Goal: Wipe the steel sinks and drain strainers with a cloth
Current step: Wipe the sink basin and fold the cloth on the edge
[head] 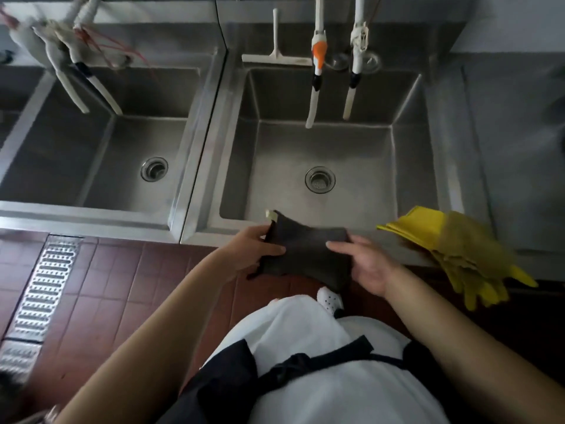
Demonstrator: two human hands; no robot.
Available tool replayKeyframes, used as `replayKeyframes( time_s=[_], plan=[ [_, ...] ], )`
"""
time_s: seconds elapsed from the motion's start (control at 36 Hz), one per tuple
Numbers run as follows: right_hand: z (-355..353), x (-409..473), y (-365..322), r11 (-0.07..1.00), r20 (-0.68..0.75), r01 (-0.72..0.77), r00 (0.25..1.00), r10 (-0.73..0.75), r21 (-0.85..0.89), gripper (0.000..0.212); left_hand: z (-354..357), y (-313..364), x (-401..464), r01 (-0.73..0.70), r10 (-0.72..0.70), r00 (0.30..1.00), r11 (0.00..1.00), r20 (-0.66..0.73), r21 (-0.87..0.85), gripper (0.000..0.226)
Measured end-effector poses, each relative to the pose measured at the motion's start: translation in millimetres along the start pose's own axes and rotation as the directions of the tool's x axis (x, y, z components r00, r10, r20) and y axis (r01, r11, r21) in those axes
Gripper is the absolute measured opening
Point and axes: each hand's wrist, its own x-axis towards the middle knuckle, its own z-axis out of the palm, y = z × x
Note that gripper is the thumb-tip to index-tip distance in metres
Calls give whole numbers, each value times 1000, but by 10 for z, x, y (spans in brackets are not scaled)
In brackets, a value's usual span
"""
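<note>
A dark grey cloth (305,249) with a pale tag at one corner is stretched between both hands, just in front of the right steel sink (406,166). My left hand (253,249) grips its left edge. My right hand (363,264) holds its right side, thumb on top. The right sink's round drain strainer (320,179) sits mid-basin. A second steel sink (61,166) lies to the left, with its own drain strainer (154,169).
Yellow rubber gloves (458,252) hang over the counter's front edge at right. A white squeegee (276,53) rests on the back ledge. Hoses (316,78) dangle over both basins. A metal floor drain grate (46,286) runs through the red tiles at left.
</note>
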Motion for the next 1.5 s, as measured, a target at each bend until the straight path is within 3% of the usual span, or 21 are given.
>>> replayKeyframes(
  time_s=[0.08,0.17,0.28,0.39,0.47,0.56,0.69,0.92,1.08,1.17,1.22,1.28,1.33,1.39,1.44,1.5],
  plan=[
    [-49,32,156,1000,-87,-21,996,20,-12,36,70,-164,-14,33,-35,999,996,-30,-85,31],
    [-71,46,180,999,-111,30,993,-31,-12,42,143,-259,-57,19,-39,995,977,-91,-210,53],
    [-84,69,126,966,-201,143,961,-188,-217,70,168,-375,-127,-70,21,988,943,-153,-326,79],
    [-21,90,71,906,-27,253,960,-278,-339,67,165,-450,-295,-184,110,960,941,-256,-286,74],
    [112,134,66,866,88,279,960,-267,-415,51,131,-523,-474,-196,100,937,944,-335,-265,55],
    [273,225,125,799,176,307,952,-251,-517,50,55,-670,-672,-203,62,918,922,-391,-329,48],
    [634,394,261,595,316,403,915,-251,-695,61,-92,-1007,-987,-196,4,842,934,-539,-299,53],
    [1425,581,541,379,423,521,850,-315,-765,51,-556,-1441,-1324,-324,39,746,893,-665,-312,57],
    [1949,509,607,250,415,577,770,-485,-778,52,-1083,-1350,-1443,-426,235,691,897,-684,-122,64],
    [2071,637,596,239,397,607,721,-568,-758,58,-1378,-1198,-1245,-333,316,637,936,-703,118,66],
    [2084,780,610,210,336,533,744,-577,-819,59,-1493,-1098,-1027,-283,374,645,927,-667,246,68],
    [2049,962,627,174,259,386,831,-493,-906,61,-1552,-1069,-730,-190,366,704,923,-609,336,69],
    [2007,1113,636,35,161,189,906,-392,-981,63,-1522,-1073,-483,59,263,780,873,-568,485,66],
    [2009,1226,653,-188,147,87,932,-332,-978,71,-1471,-1127,-285,170,257,801,768,-540,617,64],
    [2043,1347,699,-356,266,167,931,-250,-919,74,-1427,-1191,-99,137,325,826,677,-461,723,63],
    [2059,1439,764,-435,355,251,919,-175,-865,75,-1413,-1260,62,145,339,843,606,-418,783,65]
  ],
)
